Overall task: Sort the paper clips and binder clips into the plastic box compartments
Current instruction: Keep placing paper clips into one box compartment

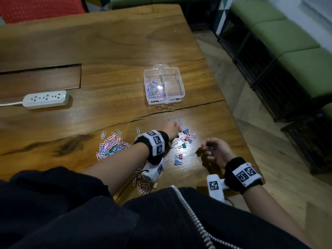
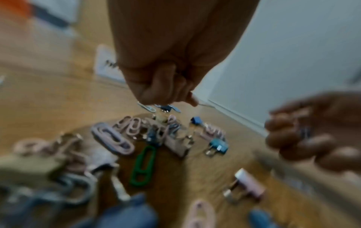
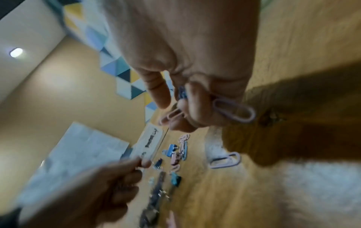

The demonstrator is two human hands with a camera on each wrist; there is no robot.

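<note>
Wooden tabletop [image 1: 125, 42] fills my view, with a power strip [image 1: 46, 99] off to one side. My plastic box [image 1: 164, 84] sits well beyond the scatter, its left compartment holding paper clips and its right one bare, so the binder clips [image 1: 186, 131] remain loose. My right hand [image 1: 216, 151] curls round a few collected paper clips [image 3: 233, 111], probably banking them to save trips. My left hand [image 1: 173, 131] reaches low over the clips near the blue binder clip, fingers bunched; whether it pinches anything, I cannot tell. A big paper clip pile [image 1: 111, 144] waits beside my left forearm.
</note>
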